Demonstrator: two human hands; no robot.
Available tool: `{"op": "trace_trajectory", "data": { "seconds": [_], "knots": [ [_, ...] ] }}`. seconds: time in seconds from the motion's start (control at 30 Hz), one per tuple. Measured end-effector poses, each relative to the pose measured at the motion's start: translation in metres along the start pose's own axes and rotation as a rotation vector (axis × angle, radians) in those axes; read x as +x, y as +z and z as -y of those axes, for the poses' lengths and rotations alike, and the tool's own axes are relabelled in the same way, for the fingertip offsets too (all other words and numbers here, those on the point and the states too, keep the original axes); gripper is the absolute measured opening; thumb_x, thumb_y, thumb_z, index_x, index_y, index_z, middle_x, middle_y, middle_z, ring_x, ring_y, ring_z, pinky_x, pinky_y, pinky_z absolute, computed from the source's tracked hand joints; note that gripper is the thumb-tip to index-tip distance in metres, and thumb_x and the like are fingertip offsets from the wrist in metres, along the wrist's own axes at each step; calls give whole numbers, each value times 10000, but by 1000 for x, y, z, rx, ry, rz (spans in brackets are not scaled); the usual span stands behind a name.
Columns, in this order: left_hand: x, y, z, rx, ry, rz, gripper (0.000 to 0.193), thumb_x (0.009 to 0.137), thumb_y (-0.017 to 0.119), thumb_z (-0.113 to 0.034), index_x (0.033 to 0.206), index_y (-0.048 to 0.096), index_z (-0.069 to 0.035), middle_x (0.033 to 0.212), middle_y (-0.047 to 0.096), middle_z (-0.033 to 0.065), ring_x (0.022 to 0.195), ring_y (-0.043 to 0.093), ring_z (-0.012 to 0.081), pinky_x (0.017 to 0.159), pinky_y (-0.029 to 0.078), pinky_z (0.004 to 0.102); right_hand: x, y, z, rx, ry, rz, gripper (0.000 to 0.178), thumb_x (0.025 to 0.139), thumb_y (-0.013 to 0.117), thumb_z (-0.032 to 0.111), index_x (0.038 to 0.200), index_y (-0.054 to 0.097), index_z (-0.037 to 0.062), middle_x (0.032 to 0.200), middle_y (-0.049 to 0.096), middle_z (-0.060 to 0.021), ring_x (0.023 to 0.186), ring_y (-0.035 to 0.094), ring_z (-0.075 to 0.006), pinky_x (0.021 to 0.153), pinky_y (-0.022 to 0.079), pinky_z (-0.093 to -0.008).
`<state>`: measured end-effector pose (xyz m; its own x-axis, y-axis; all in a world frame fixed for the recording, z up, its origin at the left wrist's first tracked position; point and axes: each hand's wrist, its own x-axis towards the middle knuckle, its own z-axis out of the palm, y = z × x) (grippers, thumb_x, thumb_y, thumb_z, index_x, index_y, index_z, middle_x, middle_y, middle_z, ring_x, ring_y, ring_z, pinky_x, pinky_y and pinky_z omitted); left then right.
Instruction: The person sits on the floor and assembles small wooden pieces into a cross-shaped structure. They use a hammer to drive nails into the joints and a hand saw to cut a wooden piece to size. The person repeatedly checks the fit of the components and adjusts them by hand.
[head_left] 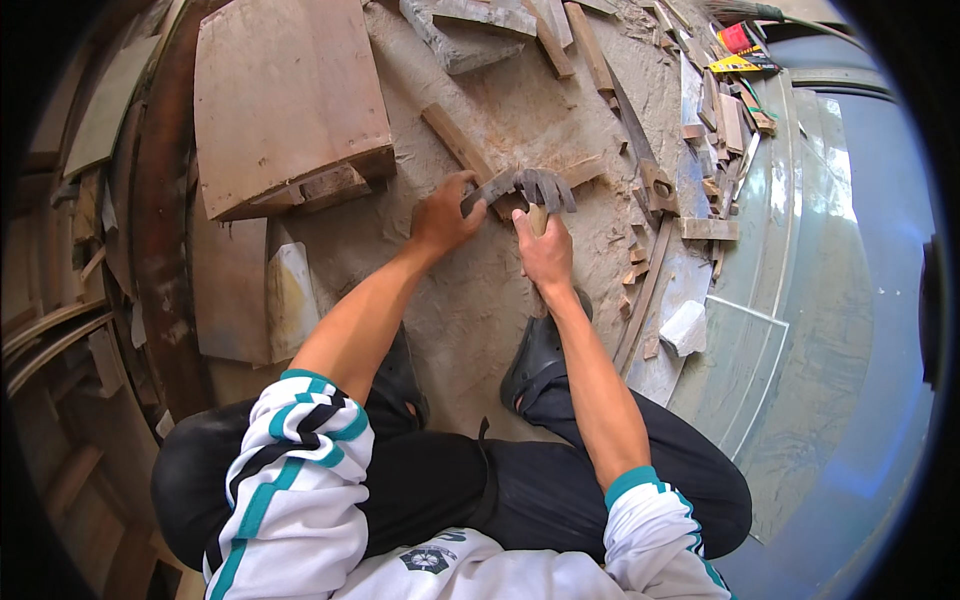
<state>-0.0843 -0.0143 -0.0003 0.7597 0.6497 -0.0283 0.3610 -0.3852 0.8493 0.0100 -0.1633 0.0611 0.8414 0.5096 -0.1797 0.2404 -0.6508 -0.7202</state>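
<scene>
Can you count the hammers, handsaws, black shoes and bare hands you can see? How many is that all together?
Hammer: 1
Handsaw: 1
Black shoes: 2, the left shoe and the right shoe
Bare hands: 2, the left hand and the right hand
Total: 6

1. Bright daylight overall; stacked wood (75, 475) at left dim.
2. White glare on right glass (775, 400), blue flare near right.
3. Hammer head (546, 191) ghosted, motion blur.
4. Fisheye bends edges; rim black.
</scene>
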Motion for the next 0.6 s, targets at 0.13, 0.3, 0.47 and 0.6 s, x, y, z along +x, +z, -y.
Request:
{"op": "trace_trajectory", "data": {
  "seconds": [0.13, 0.3, 0.47, 0.6],
  "knots": [
    [2, -5, 2, 182, -153, 14, 316, 969, 518, -361, 1089, 621, -88, 1049, 681, 185, 943, 657, 421, 799, 507, 526, -7, -6, 31, 22, 51, 77, 390, 921, 646, 305, 1210, 593, 49, 1059, 679, -255, 1001, 644, -449, 853, 504, -459],
    [1, -1, 7, 325, -182, 149, 500, 1024, 373, -444, 951, 676, -52, 848, 678, 262, 830, 655, 482, 771, 497, 568, -4, -11, 46, 22, 16, 125, 379, 930, 643, 298, 1206, 589, 44, 1058, 675, -262, 995, 643, -456, 845, 505, -460],
    [2, -1, 6, 306, -235, 210, 612, 1035, 323, -474, 887, 709, -23, 862, 673, 295, 852, 648, 501, 803, 490, 579, -7, -17, 73, 26, 12, 147, 373, 934, 637, 290, 1205, 584, 39, 1010, 661, -287, 959, 626, -488, 822, 497, -485],
    [3, -2, 4, 280, -228, 230, 619, 1034, 313, -479, 922, 716, -22, 879, 673, 301, 858, 648, 503, 819, 488, 581, -13, 3, 41, 12, -166, 46, 346, 947, 616, 272, 1197, 583, 35, 970, 657, -293, 940, 619, -499, 792, 496, -492]
  ]
}}
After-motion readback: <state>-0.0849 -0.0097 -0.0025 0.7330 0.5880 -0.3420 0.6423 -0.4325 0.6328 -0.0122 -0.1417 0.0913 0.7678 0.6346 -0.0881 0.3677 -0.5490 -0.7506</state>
